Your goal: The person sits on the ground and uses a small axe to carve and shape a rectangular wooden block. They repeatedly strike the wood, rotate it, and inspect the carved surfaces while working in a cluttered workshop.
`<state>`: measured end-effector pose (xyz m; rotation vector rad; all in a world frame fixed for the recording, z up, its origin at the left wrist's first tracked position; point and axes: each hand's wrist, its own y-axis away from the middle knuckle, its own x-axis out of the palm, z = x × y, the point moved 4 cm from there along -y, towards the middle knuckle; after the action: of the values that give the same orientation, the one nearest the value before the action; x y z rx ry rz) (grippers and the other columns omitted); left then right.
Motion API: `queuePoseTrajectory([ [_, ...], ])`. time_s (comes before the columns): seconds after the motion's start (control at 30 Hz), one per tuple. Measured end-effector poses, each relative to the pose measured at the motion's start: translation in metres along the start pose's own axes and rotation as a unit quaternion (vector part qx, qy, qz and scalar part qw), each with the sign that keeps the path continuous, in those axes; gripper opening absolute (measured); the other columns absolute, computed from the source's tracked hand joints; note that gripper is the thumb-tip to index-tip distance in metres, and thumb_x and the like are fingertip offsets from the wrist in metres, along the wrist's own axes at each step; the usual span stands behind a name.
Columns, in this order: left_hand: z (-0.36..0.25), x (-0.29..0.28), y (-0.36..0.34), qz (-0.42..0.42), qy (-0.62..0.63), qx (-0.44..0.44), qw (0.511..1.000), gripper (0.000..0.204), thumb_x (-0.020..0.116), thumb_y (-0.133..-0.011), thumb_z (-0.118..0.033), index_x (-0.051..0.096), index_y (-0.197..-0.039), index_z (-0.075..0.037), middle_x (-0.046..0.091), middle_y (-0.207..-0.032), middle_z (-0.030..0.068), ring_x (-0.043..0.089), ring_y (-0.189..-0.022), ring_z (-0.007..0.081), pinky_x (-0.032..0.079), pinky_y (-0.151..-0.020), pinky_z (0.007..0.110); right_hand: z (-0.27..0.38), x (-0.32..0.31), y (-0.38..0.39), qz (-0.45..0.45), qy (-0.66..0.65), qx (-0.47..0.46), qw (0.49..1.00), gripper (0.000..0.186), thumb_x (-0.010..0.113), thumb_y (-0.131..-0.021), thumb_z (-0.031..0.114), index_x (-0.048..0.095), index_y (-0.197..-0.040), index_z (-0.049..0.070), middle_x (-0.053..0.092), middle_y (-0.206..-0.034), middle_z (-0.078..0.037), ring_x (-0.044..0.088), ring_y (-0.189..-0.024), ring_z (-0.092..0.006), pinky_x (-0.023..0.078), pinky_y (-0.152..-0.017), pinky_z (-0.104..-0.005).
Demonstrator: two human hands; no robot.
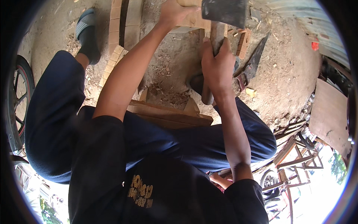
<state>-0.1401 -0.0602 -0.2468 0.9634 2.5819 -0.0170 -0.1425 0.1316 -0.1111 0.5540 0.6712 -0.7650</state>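
My right hand (pixel 219 67) is wrapped round the wooden handle (pixel 207 96) of a hatchet, whose broad dark head (pixel 223 12) is up at the top edge. At the hatchet head's left, my left hand (pixel 175 12) grips a pale wooden block (pixel 190 21); its fingers are partly cut off by the picture's edge. The hatchet head overlaps the block's right end in view, and I cannot tell whether they touch.
A handsaw (pixel 254 61) lies on the dirt right of my right hand. Notched wooden strips (pixel 113 64) lie left of my left forearm. Under my legs is a wooden plank seat (pixel 167 115). A wheel (pixel 19 100) stands far left; corrugated metal sheet (pixel 313 18) bounds the upper right.
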Motion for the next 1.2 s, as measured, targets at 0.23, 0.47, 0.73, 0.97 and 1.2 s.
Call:
queuePoseTrajectory([
  [0.23, -0.010, 0.000, 0.001, -0.020, 0.083, 0.017, 0.996, 0.039, 0.080, -0.074, -0.028, 0.071, -0.098, 0.002, 0.073, -0.092, 0.0163, 0.071, -0.086, 0.0238, 0.054, -0.073, 0.037, -0.043, 0.026, -0.007, 0.040, 0.076, -0.021, 0.996, 0.031, 0.055, -0.096, 0.022, 0.050, -0.098, -0.008, 0.064, -0.079, -0.034, 0.063, -0.076, -0.0527, 0.052, -0.064, -0.0543],
  [0.47, 0.004, 0.001, -0.003, 0.001, -0.057, -0.044, 0.997, 0.044, 0.079, -0.074, -0.034, 0.071, -0.096, 0.003, 0.073, -0.091, 0.0183, 0.071, -0.086, 0.0239, 0.054, -0.073, 0.038, -0.019, 0.002, -0.009, 0.002, -0.012, 0.018, 1.000, 0.031, 0.058, -0.095, 0.023, 0.051, -0.096, -0.007, 0.065, -0.074, -0.031, 0.066, -0.072, -0.0480, 0.052, -0.061, -0.0492],
  [0.73, 0.003, 0.002, -0.008, -0.033, 0.003, 0.078, 0.996, 0.047, 0.081, -0.075, -0.037, 0.070, -0.093, 0.005, 0.071, -0.085, 0.0203, 0.071, -0.079, 0.0256, 0.053, -0.066, 0.039, -0.055, 0.035, -0.010, 0.016, 0.084, -0.018, 0.996, 0.036, 0.062, -0.094, 0.028, 0.055, -0.092, -0.008, 0.065, -0.075, -0.028, 0.067, -0.073, -0.0432, 0.050, -0.066, -0.0480],
  [0.97, -0.001, 0.001, 0.001, 0.003, -0.014, -0.031, 0.999, 0.044, 0.082, -0.074, -0.036, 0.072, -0.096, 0.001, 0.073, -0.089, 0.0148, 0.071, -0.081, 0.0246, 0.054, -0.069, 0.039, -0.032, 0.000, -0.010, 0.004, -0.002, 0.031, 1.000, 0.031, 0.059, -0.095, 0.022, 0.052, -0.100, -0.008, 0.065, -0.077, -0.032, 0.065, -0.077, -0.0502, 0.052, -0.065, -0.0495],
  [1.2, -0.009, -0.002, -0.003, -0.002, 0.046, 0.026, 0.999, 0.043, 0.081, -0.073, -0.035, 0.072, -0.099, -0.001, 0.074, -0.091, 0.0144, 0.071, -0.083, 0.0249, 0.054, -0.072, 0.037, -0.056, 0.040, -0.003, -0.058, -0.029, -0.049, 0.997, 0.033, 0.058, -0.095, 0.022, 0.052, -0.104, -0.009, 0.065, -0.078, -0.032, 0.064, -0.079, -0.0511, 0.052, -0.067, -0.0515],
])
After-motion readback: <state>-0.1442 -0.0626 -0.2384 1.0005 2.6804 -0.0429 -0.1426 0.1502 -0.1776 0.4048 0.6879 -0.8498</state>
